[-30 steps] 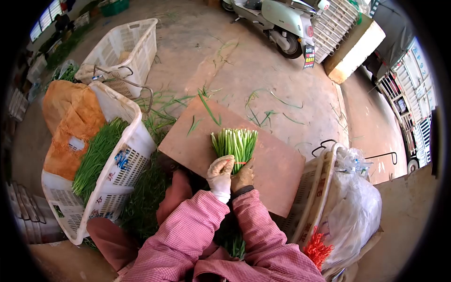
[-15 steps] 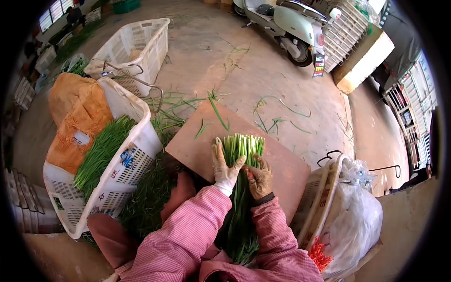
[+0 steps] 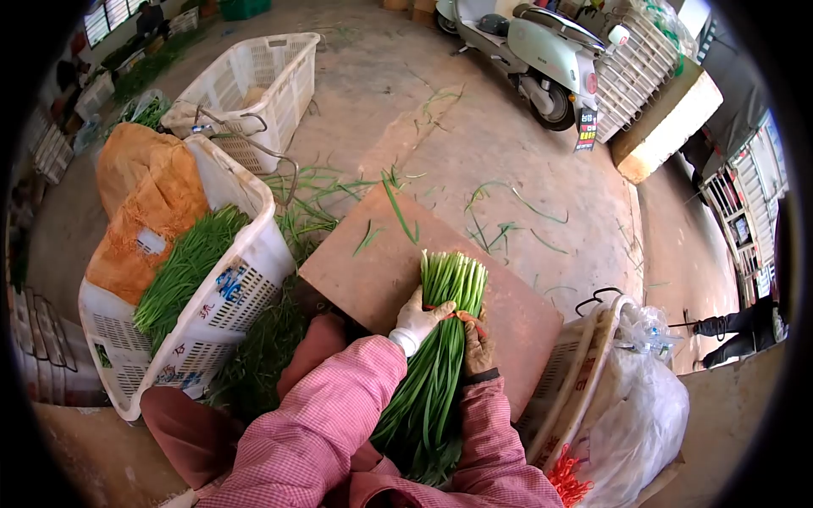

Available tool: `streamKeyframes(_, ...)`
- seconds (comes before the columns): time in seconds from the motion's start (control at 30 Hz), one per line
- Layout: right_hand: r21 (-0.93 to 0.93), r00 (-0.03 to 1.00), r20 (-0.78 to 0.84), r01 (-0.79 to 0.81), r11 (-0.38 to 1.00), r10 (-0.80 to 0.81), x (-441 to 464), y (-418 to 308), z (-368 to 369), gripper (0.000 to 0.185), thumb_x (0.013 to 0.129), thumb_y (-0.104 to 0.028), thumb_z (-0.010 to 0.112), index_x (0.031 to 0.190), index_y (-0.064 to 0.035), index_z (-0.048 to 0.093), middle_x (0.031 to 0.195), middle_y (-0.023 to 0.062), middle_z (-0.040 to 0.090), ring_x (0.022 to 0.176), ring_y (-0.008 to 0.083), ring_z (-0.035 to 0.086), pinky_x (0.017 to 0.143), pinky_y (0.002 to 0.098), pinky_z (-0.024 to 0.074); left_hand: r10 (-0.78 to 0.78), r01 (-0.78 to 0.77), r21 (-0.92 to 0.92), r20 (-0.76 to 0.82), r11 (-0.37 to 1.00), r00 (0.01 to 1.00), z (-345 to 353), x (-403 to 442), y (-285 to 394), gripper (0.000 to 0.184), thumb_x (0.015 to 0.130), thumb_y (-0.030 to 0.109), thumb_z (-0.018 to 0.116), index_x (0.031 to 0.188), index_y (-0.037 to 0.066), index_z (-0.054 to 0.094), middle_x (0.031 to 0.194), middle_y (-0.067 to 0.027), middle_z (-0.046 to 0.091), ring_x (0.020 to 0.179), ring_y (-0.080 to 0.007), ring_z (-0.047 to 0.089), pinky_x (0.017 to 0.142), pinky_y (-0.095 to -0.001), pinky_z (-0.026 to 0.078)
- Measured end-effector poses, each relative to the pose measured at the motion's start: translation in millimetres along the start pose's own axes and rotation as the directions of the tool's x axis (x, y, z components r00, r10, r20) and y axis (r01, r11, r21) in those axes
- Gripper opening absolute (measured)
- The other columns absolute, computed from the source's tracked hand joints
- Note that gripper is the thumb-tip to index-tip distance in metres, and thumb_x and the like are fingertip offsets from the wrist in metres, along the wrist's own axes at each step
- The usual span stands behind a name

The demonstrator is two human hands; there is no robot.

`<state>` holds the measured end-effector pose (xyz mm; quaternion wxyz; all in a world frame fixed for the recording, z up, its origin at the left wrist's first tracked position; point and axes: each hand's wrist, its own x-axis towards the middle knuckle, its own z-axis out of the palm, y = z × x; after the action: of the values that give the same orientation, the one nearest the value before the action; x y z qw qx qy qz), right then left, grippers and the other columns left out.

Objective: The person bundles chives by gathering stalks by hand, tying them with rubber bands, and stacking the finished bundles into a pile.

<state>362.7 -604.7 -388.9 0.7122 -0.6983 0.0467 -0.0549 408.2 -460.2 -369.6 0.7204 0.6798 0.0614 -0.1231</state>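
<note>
Bundle (image 3: 434, 360): long green stalks, lying across the near edge of the desk (image 3: 347, 271), pale cut ends pointing away, leaves trailing down toward the lap.
Left hand (image 3: 421, 320): in a white glove, wrapped around the bundle's left side, thumb laid over the top.
Right hand (image 3: 477, 345): in a soiled glove, curled in at the bundle's right side, pinching the red band (image 3: 467, 317) between fingers.
Desk litter: a few loose leaves (image 3: 400, 212) near the far corner.
Left crate (image 3: 246, 292): white, tilted, holding more green stalks (image 3: 188, 275) beside an orange cloth (image 3: 152, 199).
Right crate (image 3: 555, 402): just beside the desk, with clear plastic (image 3: 635, 398) and red strands (image 3: 568, 478) over its outer side.
Beyond: pale green scooter (image 3: 550, 51) on the floor (image 3: 364, 93), well apart.
</note>
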Motion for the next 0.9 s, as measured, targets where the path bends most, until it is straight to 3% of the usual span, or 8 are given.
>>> streamKeyframes(0.13,-0.214,0.989,0.058,0.148,0.966,-0.139,-5.4,-28.3,6.7,0.020,0.087,-0.012,0.047,0.096,-0.0015,0.060,0.111,0.0119,0.052,0.119,0.0209,0.033,0.098,0.0318,0.0241,-0.026,-0.019,-0.333,-0.130,0.943,0.991,2.2,-7.7,-9.9,0.070,0.067,0.031,0.071,0.121,0.004,0.036,0.109,-0.0069,0.051,0.099,-0.0162,0.047,0.085,-0.0284,0.038)
streamKeyframes(0.27,-0.159,0.995,-0.044,0.080,0.984,-0.088,-7.8,-25.3,3.3,0.020,0.086,-0.012,0.048,0.096,-0.0002,0.060,0.113,0.0111,0.051,0.115,0.0210,0.037,0.097,0.0304,0.0253,-0.111,0.099,-0.598,0.017,0.796,0.994,7.2,-23.3,-2.9,0.061,0.069,0.025,0.071,0.116,0.005,0.039,0.105,-0.0063,0.052,0.095,-0.0161,0.049,0.084,-0.0293,0.039)
streamKeyframes(0.33,-0.023,0.995,-0.012,-0.096,0.995,0.096,-6.3,-34.3,-0.3,0.020,0.086,-0.013,0.049,0.096,0.0003,0.060,0.108,0.0092,0.053,0.109,0.0179,0.042,0.095,0.0288,0.0283,-0.307,0.305,-0.690,0.125,0.656,0.944,14.7,-34.5,5.9,0.057,0.070,0.025,0.070,0.115,0.007,0.041,0.106,-0.0047,0.052,0.099,-0.0151,0.048,0.084,-0.0298,0.040)
streamKeyframes(0.5,-0.339,0.937,0.215,-0.191,0.921,0.274,0.7,-128.8,-2.5,0.018,0.085,-0.013,0.051,0.092,-0.0004,0.062,0.084,0.0023,0.062,0.078,0.0106,0.053,0.078,0.0223,0.0405,-0.356,0.407,-0.810,0.265,0.422,0.896,47.8,-73.7,14.1,0.049,0.071,0.028,0.069,0.111,0.011,0.047,0.101,-0.0034,0.056,0.090,-0.0179,0.054,0.077,-0.0331,0.046)
streamKeyframes(0.67,-0.878,0.721,0.321,-0.016,0.478,0.614,35.3,-242.0,29.4,0.017,0.083,-0.019,0.054,0.092,-0.0091,0.065,0.081,0.0050,0.064,0.075,0.0086,0.055,0.070,0.0236,0.0450,-0.168,0.570,-0.820,0.571,-0.062,0.803,48.5,-122.0,96.6,0.040,0.077,0.033,0.060,0.109,0.011,0.050,0.098,-0.0049,0.057,0.090,-0.0198,0.055,0.079,-0.0352,0.046)
streamKeyframes(0.73,-0.982,0.651,0.166,0.037,0.187,0.741,61.3,-257.8,42.3,0.029,0.076,-0.039,0.060,0.093,-0.0155,0.065,0.083,0.0065,0.064,0.074,0.0115,0.058,0.070,0.0282,0.0454,-0.126,0.589,-0.796,0.604,-0.139,0.787,46.4,-132.4,117.2,0.039,0.079,0.036,0.057,0.108,0.011,0.051,0.097,-0.0053,0.058,0.089,-0.0204,0.055,0.080,-0.0358,0.046)
streamKeyframes(0.8,-0.973,0.567,0.037,0.208,-0.100,0.823,75.9,-272.7,83.0,0.032,0.079,-0.036,0.054,0.094,-0.0105,0.064,0.089,0.0067,0.063,0.081,0.0125,0.057,0.076,0.0264,0.0433,0.062,0.583,-0.760,0.593,-0.289,0.803,44.2,-136.9,127.4,0.055,0.072,0.048,0.059,0.109,0.008,0.051,0.102,-0.0100,0.057,0.090,-0.0242,0.055,0.082,-0.0367,0.045)
streamKeyframes(0.9,-0.928,0.354,0.106,0.370,-0.035,0.929,110.2,-172.6,74.6,0.035,0.075,-0.040,0.054,0.093,-0.0110,0.064,0.089,0.0080,0.063,0.078,0.0151,0.058,0.074,0.0282,0.0434,0.008,0.638,-0.717,0.663,-0.280,0.748,53.3,-126.2,77.9,0.067,0.067,0.059,0.057,0.111,0.009,0.050,0.104,-0.0107,0.056,0.094,-0.0253,0.053,0.083,-0.0383,0.043)
